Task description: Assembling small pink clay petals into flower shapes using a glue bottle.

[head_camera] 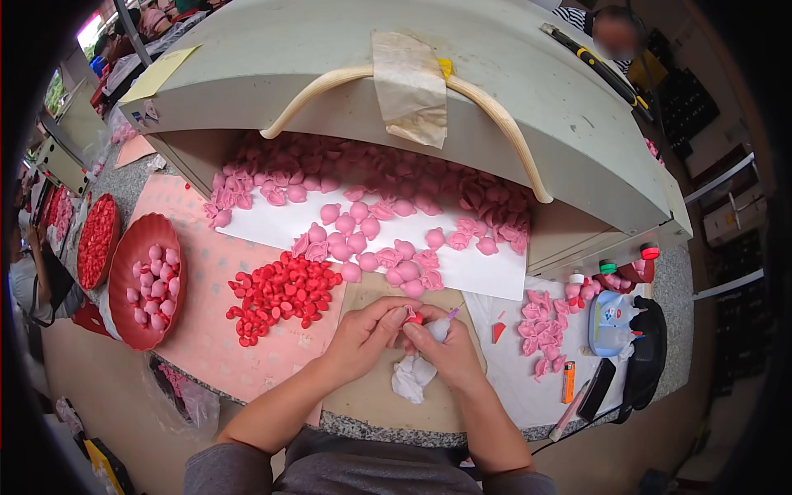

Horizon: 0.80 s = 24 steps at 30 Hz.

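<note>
At the middle of the bench, my left hand and my right hand meet with their fingertips on a small pink and red plastic piece. Fingers cover much of that piece. Within my right hand there is also a small translucent squeeze bottle with a purple needle tip, pointing up and to the right. Just below my hands lies a crumpled white tissue on a tan board. Red plastic pieces are heaped to the left, and pink rounded parts are scattered beyond on white paper.
A grey-white metal hood overhangs the pink pile. A red scalloped bowl of pink-and-red pieces stands left. Pink shell-like parts, an orange battery, a black phone and a blue container sit right.
</note>
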Available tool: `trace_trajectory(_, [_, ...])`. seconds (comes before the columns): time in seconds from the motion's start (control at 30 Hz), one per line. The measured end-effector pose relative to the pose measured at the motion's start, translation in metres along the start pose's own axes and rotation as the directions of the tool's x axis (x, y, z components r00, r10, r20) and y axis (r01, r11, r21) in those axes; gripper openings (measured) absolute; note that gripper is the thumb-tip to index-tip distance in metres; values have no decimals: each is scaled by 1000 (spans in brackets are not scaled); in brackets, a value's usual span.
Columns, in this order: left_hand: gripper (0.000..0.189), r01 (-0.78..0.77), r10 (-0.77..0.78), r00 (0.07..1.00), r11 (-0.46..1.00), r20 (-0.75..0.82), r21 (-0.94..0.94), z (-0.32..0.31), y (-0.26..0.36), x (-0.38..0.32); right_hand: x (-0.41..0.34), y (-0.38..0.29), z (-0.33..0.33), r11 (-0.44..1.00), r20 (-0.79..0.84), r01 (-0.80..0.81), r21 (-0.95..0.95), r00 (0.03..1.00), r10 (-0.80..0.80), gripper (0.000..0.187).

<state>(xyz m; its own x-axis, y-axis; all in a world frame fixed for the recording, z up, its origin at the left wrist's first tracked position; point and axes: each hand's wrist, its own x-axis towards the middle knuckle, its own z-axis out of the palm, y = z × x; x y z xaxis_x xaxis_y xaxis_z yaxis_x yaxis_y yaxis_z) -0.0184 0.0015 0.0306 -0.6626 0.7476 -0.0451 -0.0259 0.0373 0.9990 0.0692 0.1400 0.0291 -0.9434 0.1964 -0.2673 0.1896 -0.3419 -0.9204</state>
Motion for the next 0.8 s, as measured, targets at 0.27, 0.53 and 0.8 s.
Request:
trace_trajectory(0.27, [29,109,-101,993,984,61,-140,2,6,-3,0,4,5,999,-49,-7,31,999,8,22])
trace_trajectory(0.53, [29,-27,27,999,999,20,-16,-4,-5,6,4,8,9,999,-128,40,-7,991,-40,13])
trace_trajectory(0.8, [27,34,-29,998,995,54,-93,-5,1,1,0,3,2,999,-19,54,-2,998,-54,20])
